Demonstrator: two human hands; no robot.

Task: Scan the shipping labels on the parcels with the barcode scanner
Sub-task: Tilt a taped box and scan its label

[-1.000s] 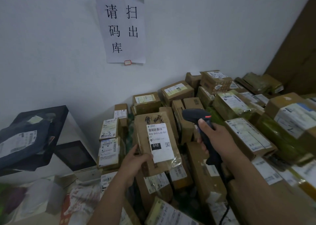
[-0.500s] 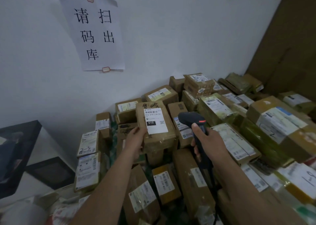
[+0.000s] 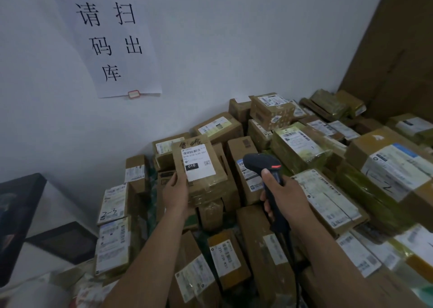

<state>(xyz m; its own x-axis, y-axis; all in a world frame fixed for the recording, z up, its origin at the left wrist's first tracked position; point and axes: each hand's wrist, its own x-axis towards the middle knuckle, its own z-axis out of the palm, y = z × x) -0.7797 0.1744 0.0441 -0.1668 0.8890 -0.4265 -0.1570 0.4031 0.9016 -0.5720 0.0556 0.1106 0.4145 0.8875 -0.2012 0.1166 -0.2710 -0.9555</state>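
head view: nearest, two bare forearms reach out over a heap of parcels [image 3: 328, 214]. whatever carries the heap is hidden beneath it, so places here go by the heap's own edges. at its near edge brown boxes lie flat with white labels turned up, one flat box [image 3: 225, 258] between the forearms, likely laid so the labels can be read without digging

the right grip [image 3: 287, 194] is wrapped round the handle of the barcode scanner [image 3: 260, 164], thumb up its back below the red mark. the scanner's head points away and leftward, toward the parcel in the other hand

the left grip [image 3: 175, 194] clasps the lower left edge of the held parcel [image 3: 206, 183], thumb on its front face. the parcel is tipped up near the middle of the heap, so its shipping label [image 3: 198, 162], barcode at the top and a black "010" block below, faces the person. whether its base rests on the boxes under it i cannot tell. i judge this label to be the one in hand; no scan light shows on it, and the head sits just beside the parcel, so it probably needs turning onto the barcode

along the left edge boxes stand on end, one marked box [image 3: 113, 202] reading "2-3". the far edge of the heap is against a white wall [image 3: 234, 50] bearing a paper sign [image 3: 110, 43], and a brown panel [image 3: 398, 50] closes the far right corner
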